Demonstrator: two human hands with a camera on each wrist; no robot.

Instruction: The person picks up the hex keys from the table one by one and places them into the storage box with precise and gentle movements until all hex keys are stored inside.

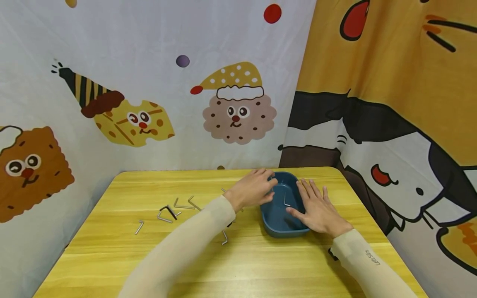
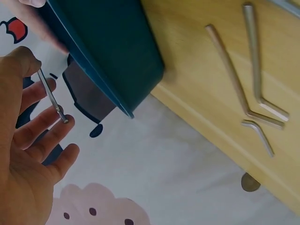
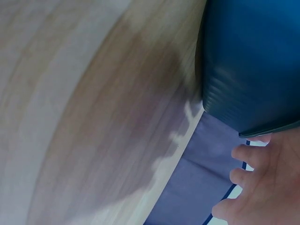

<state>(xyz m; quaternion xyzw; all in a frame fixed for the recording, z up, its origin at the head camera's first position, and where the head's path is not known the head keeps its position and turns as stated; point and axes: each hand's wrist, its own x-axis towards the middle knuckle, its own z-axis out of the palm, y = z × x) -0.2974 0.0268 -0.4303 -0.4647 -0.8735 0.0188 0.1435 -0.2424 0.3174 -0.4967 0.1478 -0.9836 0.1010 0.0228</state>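
A blue plastic tub (image 1: 285,233) stands right of centre on the wooden table, with a silver hex key (image 1: 286,200) inside it. Over the tub's left rim, my left hand (image 1: 255,188) pinches another hex key (image 2: 50,93) between thumb and fingers; the left wrist view shows its bent shape. My right hand (image 1: 316,209) rests at the tub's right rim, fingers straight and spread, thumb reaching over the inside. In the right wrist view, the fingers (image 3: 248,178) lie beside the tub's outer wall (image 3: 248,70).
Several hex keys lie left of the tub, among them a black one (image 1: 170,212), a short one (image 1: 139,227) and one near the left forearm (image 1: 225,237). A small black object (image 1: 333,254) sits partly under the right sleeve. Printed cloth (image 1: 149,62) hangs behind the table.
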